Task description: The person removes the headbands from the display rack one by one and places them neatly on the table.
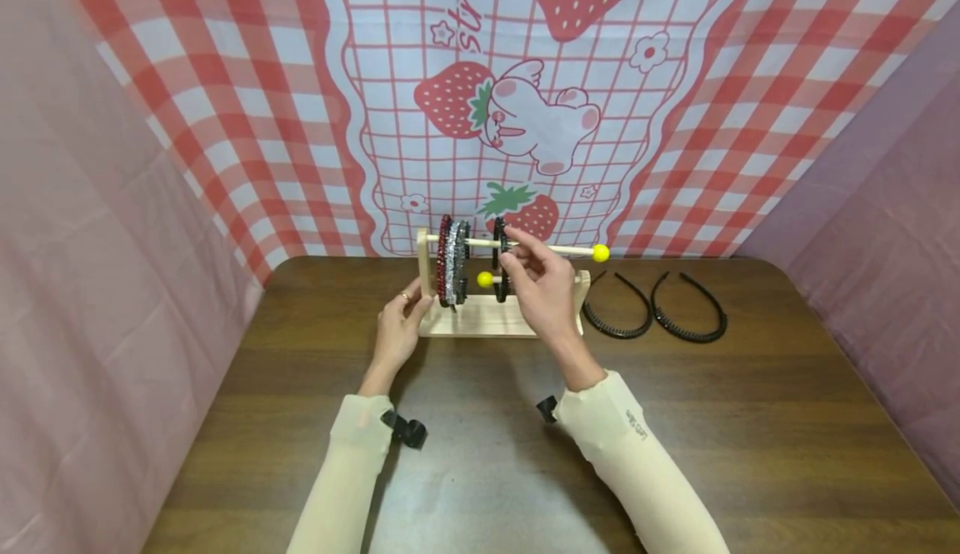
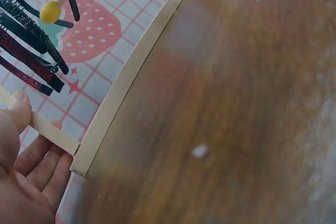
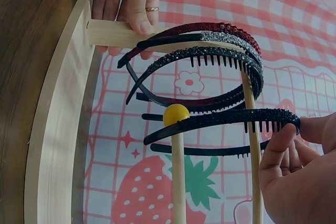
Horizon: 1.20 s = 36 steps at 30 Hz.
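Your R hand (image 1: 543, 283), fingers bent, thumb and fingertips brought nearly together, pinches the crown of a black glittery headband w/ comb teeth (image 3: 226, 117). The band hangs at the pale, slim wooden upper rod (image 1: 573, 250), btwn the clustered bands and the yellow ball-shaped end knob (image 1: 601, 252). Your L hand (image 1: 397, 329), thumb on one face and fingers on the other, clasps the pale, flat wooden L upright (image 1: 423, 264). Beside that upright, close together, hang a red glittery headband (image 1: 443, 267), a silver glittery headband (image 1: 452, 267) and a dark-grey glittery headband (image 3: 215, 52).

For good handling, pinch the crown lightly, so the curve rides over the rod w/o being forced open; guide it along the rod's axis, not across. Mind the lower yellow ball (image 1: 485, 279), near the legs: you can't tell for sure from these angles whether they straddle the pale wooden lower rod (image 3: 179, 187), so feel for a snag. Match any sideways pull w/ L-hand pressure, or the stand may skid on the brown wood-grain table (image 1: 300, 454). A black toothed headband (image 1: 618, 333) and a similar second band (image 1: 693, 336) lie to the R.
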Each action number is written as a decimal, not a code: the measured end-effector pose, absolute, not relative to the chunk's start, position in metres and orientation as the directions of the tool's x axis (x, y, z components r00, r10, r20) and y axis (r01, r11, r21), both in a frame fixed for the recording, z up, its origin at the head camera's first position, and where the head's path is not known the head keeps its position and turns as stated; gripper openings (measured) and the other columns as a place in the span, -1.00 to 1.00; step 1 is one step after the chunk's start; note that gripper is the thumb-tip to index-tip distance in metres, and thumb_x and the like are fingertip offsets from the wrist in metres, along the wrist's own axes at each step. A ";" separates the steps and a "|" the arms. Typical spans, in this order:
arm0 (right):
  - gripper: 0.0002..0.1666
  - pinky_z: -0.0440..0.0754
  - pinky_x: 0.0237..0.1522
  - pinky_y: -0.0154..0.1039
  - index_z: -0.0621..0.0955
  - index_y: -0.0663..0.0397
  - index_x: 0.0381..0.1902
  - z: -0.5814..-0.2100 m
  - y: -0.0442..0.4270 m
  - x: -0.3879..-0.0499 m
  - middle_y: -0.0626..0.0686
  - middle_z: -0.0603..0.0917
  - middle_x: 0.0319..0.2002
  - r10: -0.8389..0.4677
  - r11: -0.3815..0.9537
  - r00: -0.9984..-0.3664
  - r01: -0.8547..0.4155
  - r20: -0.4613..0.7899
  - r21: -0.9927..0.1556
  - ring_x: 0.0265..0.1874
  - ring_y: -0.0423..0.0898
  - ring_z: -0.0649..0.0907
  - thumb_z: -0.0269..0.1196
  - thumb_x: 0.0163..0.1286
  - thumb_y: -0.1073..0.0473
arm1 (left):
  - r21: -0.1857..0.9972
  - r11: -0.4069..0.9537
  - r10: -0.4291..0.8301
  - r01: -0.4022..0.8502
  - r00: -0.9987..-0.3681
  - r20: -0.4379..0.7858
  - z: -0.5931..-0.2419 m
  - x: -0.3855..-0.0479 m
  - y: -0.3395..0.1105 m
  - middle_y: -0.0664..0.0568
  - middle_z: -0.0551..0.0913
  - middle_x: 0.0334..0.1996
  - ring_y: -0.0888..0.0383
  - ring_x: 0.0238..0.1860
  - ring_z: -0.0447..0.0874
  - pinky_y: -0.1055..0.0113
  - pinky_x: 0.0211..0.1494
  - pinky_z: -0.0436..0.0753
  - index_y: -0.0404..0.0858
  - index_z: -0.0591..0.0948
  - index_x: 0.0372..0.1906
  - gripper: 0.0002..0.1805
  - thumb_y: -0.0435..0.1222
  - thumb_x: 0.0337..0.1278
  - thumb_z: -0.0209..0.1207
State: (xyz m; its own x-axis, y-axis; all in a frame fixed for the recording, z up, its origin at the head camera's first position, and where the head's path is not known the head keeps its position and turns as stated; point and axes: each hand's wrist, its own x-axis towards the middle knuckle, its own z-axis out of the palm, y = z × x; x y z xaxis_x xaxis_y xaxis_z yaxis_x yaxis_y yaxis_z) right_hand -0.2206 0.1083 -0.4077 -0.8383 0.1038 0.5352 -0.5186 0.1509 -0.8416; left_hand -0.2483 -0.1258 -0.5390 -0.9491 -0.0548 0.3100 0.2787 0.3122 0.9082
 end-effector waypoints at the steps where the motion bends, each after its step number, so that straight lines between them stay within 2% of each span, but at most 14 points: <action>1: -0.54 0.59 -0.42 -0.55 0.72 0.36 0.30 -0.408 0.109 -0.221 0.37 0.78 -0.21 0.104 0.153 -0.839 -0.517 0.534 -0.842 -0.43 -0.32 0.64 0.40 0.47 0.51 | 0.904 0.320 -0.059 0.285 -0.946 0.319 -0.544 -0.251 -0.127 -0.18 0.84 0.17 -0.13 0.14 0.86 -0.04 0.35 0.72 -0.19 0.66 0.50 -0.43 0.01 0.61 0.32; 4: -0.55 0.55 -0.45 -0.55 0.72 0.35 0.30 -0.408 0.111 -0.221 0.37 0.79 -0.20 0.102 0.166 -0.838 -0.516 0.535 -0.840 -0.46 -0.32 0.62 0.40 0.48 0.50 | 0.898 0.330 -0.062 0.292 -0.942 0.329 -0.553 -0.259 -0.129 -0.13 0.85 0.16 -0.04 0.12 0.87 0.07 0.33 0.73 -0.15 0.68 0.49 -0.43 0.03 0.59 0.33; 7: -0.56 0.51 -0.48 -0.55 0.73 0.35 0.30 -0.408 0.112 -0.221 0.36 0.79 -0.21 0.103 0.175 -0.835 -0.519 0.540 -0.837 -0.47 -0.32 0.60 0.40 0.49 0.47 | 0.899 0.323 -0.058 0.295 -0.942 0.330 -0.558 -0.261 -0.130 -0.15 0.85 0.17 -0.08 0.12 0.87 0.03 0.35 0.72 -0.16 0.68 0.49 -0.42 0.03 0.58 0.34; 9: -0.56 0.48 -0.49 -0.55 0.74 0.34 0.29 -0.407 0.113 -0.221 0.35 0.79 -0.21 0.109 0.187 -0.829 -0.524 0.548 -0.831 -0.48 -0.32 0.59 0.42 0.49 0.47 | 0.905 0.313 -0.053 0.290 -0.946 0.321 -0.551 -0.255 -0.129 -0.21 0.83 0.19 -0.15 0.14 0.86 -0.07 0.39 0.70 -0.20 0.66 0.49 -0.41 0.02 0.59 0.33; 13: -0.57 0.45 -0.51 -0.55 0.75 0.34 0.27 -0.404 0.114 -0.219 0.35 0.79 -0.22 0.116 0.197 -0.821 -0.532 0.559 -0.823 -0.48 -0.32 0.57 0.43 0.48 0.46 | 0.908 0.300 -0.054 0.292 -0.945 0.322 -0.555 -0.258 -0.130 -0.17 0.85 0.16 -0.06 0.13 0.88 0.07 0.32 0.75 -0.17 0.68 0.48 -0.42 0.03 0.58 0.34; 14: -0.57 0.45 -0.52 -0.55 0.75 0.33 0.27 -0.403 0.114 -0.219 0.35 0.79 -0.22 0.116 0.195 -0.820 -0.534 0.560 -0.823 -0.48 -0.32 0.57 0.43 0.47 0.47 | 0.912 0.296 -0.054 0.285 -0.948 0.314 -0.550 -0.255 -0.129 -0.18 0.84 0.17 -0.09 0.15 0.87 0.04 0.34 0.75 -0.17 0.68 0.49 -0.42 0.03 0.59 0.33; 16: -0.56 0.46 -0.51 -0.54 0.75 0.34 0.28 -0.401 0.115 -0.218 0.36 0.79 -0.21 0.115 0.180 -0.822 -0.536 0.558 -0.825 -0.49 -0.32 0.57 0.43 0.48 0.47 | 0.913 0.293 -0.056 0.285 -0.948 0.314 -0.552 -0.256 -0.129 -0.16 0.85 0.16 -0.06 0.14 0.87 0.07 0.33 0.75 -0.16 0.69 0.48 -0.42 0.04 0.58 0.34; 19: -0.57 0.47 -0.50 -0.54 0.74 0.35 0.29 -0.399 0.116 -0.217 0.37 0.78 -0.20 0.115 0.168 -0.825 -0.532 0.553 -0.830 -0.50 -0.32 0.56 0.42 0.49 0.48 | 0.915 0.299 -0.055 0.270 -0.953 0.299 -0.546 -0.252 -0.128 -0.18 0.83 0.19 -0.12 0.17 0.86 -0.02 0.37 0.73 -0.16 0.67 0.50 -0.42 0.03 0.60 0.32; 22: -0.57 0.49 -0.49 -0.53 0.73 0.36 0.30 -0.399 0.117 -0.217 0.37 0.78 -0.19 0.115 0.165 -0.828 -0.529 0.549 -0.833 -0.50 -0.33 0.56 0.40 0.50 0.49 | 0.908 0.316 -0.059 0.276 -0.949 0.309 -0.552 -0.256 -0.128 -0.15 0.85 0.16 -0.07 0.14 0.87 0.03 0.35 0.73 -0.15 0.68 0.48 -0.43 0.03 0.59 0.33; 27: -0.58 0.53 -0.49 -0.52 0.73 0.36 0.30 -0.397 0.118 -0.214 0.36 0.78 -0.20 0.117 0.170 -0.825 -0.531 0.552 -0.830 -0.53 -0.32 0.57 0.39 0.51 0.48 | 0.906 0.306 -0.055 0.292 -0.945 0.323 -0.544 -0.251 -0.127 -0.17 0.85 0.15 -0.14 0.14 0.86 -0.05 0.37 0.71 -0.20 0.66 0.49 -0.41 0.03 0.60 0.32; 31: -0.58 0.61 -0.48 -0.51 0.74 0.36 0.29 -0.395 0.120 -0.214 0.36 0.79 -0.19 0.120 0.164 -0.825 -0.532 0.552 -0.831 -0.55 -0.31 0.60 0.40 0.51 0.47 | 0.906 0.303 -0.058 0.297 -0.943 0.328 -0.547 -0.253 -0.128 -0.15 0.86 0.14 -0.10 0.12 0.88 0.02 0.33 0.75 -0.18 0.67 0.49 -0.42 0.03 0.59 0.33; 36: -0.59 0.61 -0.49 -0.51 0.74 0.37 0.28 -0.393 0.121 -0.213 0.37 0.79 -0.19 0.122 0.155 -0.821 -0.540 0.558 -0.827 -0.57 -0.27 0.60 0.41 0.51 0.47 | 0.906 0.304 -0.053 0.295 -0.944 0.325 -0.542 -0.248 -0.127 -0.18 0.85 0.16 -0.17 0.14 0.87 -0.09 0.35 0.73 -0.20 0.66 0.50 -0.40 0.04 0.60 0.32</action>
